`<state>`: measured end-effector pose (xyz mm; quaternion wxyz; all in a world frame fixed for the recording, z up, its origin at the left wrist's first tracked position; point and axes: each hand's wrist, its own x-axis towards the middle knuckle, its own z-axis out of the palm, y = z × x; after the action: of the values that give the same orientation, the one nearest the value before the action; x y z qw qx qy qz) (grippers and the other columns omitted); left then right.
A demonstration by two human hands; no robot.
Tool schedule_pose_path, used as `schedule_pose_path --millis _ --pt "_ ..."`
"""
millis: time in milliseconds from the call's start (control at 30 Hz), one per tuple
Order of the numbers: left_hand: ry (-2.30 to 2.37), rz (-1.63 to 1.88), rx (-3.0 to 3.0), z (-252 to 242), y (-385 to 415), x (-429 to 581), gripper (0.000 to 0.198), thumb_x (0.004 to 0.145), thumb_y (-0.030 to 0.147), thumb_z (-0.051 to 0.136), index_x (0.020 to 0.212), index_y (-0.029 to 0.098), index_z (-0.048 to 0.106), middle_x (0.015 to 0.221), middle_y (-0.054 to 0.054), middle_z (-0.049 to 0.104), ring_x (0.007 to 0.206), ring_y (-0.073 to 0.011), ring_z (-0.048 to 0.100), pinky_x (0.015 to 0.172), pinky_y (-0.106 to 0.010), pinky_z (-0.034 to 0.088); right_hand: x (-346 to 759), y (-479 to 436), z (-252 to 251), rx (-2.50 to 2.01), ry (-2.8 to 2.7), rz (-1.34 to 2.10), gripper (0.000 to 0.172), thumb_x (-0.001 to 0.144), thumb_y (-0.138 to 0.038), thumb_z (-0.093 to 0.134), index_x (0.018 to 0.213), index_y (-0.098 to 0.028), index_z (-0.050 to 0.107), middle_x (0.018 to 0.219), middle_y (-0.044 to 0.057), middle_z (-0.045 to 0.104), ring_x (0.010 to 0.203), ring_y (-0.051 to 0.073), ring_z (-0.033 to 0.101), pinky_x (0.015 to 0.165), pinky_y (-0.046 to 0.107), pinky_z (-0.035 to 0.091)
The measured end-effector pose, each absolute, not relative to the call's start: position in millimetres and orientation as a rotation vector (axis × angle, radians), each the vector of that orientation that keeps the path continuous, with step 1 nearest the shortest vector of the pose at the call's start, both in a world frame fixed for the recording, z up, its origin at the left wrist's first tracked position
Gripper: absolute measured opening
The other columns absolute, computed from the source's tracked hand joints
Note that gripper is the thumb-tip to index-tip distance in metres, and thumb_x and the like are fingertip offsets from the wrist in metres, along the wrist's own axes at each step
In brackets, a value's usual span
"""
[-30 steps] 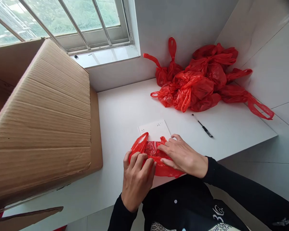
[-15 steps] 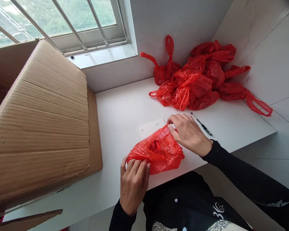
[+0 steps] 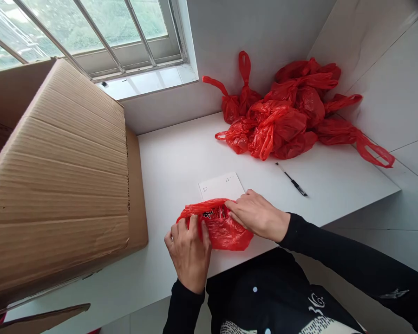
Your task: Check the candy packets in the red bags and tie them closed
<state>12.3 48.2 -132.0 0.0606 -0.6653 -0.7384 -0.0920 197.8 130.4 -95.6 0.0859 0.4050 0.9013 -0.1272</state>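
Note:
A red plastic bag (image 3: 230, 235) lies near the front edge of the white table, its mouth partly spread. Through the opening shows something with dark printed characters (image 3: 209, 214); its kind is hidden by the film. At the bag's left side my left hand (image 3: 190, 253) is closed, fingers curled over the rim. My right hand (image 3: 259, 216) pinches the right part of the rim, its fingertips partly tucked out of sight. Just behind the bag lies a white sheet of paper (image 3: 221, 186) with small handwriting, its lower part covered.
A large cardboard box (image 3: 66, 176) stands on the left, with a loose flap low in front. Several tied red bags (image 3: 282, 116) are heaped in the back right corner. A black pen (image 3: 291, 180) rests on the table (image 3: 170, 167). Behind is a barred window (image 3: 125, 41).
My right hand has moved left and down along with the bag's rim. The left hand has shifted slightly left. The bag's mouth is lower, and more of the paper shows.

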Motion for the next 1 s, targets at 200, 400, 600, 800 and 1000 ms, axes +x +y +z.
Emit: schedule_pose_path --millis 200,400,600,800,1000 --pt "-2.205 -0.358 -2.126 -133 47 11 0.022 0.098 0.023 0.052 0.110 0.022 0.070 0.083 -0.002 0.069 0.087 -0.0246 0.059 0.101 -0.047 0.034 175 119 -101 1.114 2.935 -0.356 0.017 0.097 -0.008 0.046 0.092 -0.017 0.060 0.090 0.005 0.064 0.084 0.021 0.056 0.078 0.035 0.035" --pt "-2.226 -0.160 -2.142 -137 50 9 0.038 0.096 0.028 0.053 0.130 0.017 0.064 0.094 -0.010 0.070 0.095 -0.0301 0.061 0.099 -0.050 0.035 167 116 -119 1.247 2.891 -0.347 0.017 0.093 -0.008 0.048 0.106 -0.014 0.058 0.088 0.006 0.061 0.080 0.022 0.054 0.076 0.037 0.036" --pt "-2.257 -0.332 -2.126 -147 65 -1 0.033 0.101 0.039 0.048 0.109 0.018 0.071 0.080 -0.007 0.071 0.077 -0.0250 0.064 0.089 -0.043 0.040 180 112 -122 1.190 2.910 -0.418 0.017 0.091 -0.003 0.047 0.093 -0.017 0.056 0.084 0.003 0.060 0.076 0.019 0.050 0.073 0.034 0.034" --pt "-2.310 -0.433 -2.014 -156 77 -4 0.043 0.102 0.043 0.045 0.071 0.020 0.064 0.059 -0.004 0.064 0.054 -0.0202 0.055 0.079 -0.038 0.042 181 110 -123 1.214 2.822 -0.403 0.015 0.094 -0.008 0.049 0.095 -0.017 0.061 0.072 0.001 0.061 0.067 0.018 0.049 0.081 0.036 0.036" --pt "-2.240 -0.650 -2.153 -156 65 1 0.024 0.102 0.029 0.046 0.114 0.016 0.062 0.082 -0.004 0.072 0.070 -0.0199 0.063 0.090 -0.039 0.041 174 112 -131 1.229 2.843 -0.391 0.012 0.097 -0.017 0.054 0.097 -0.021 0.066 0.076 0.002 0.066 0.076 0.021 0.057 0.085 0.038 0.037"
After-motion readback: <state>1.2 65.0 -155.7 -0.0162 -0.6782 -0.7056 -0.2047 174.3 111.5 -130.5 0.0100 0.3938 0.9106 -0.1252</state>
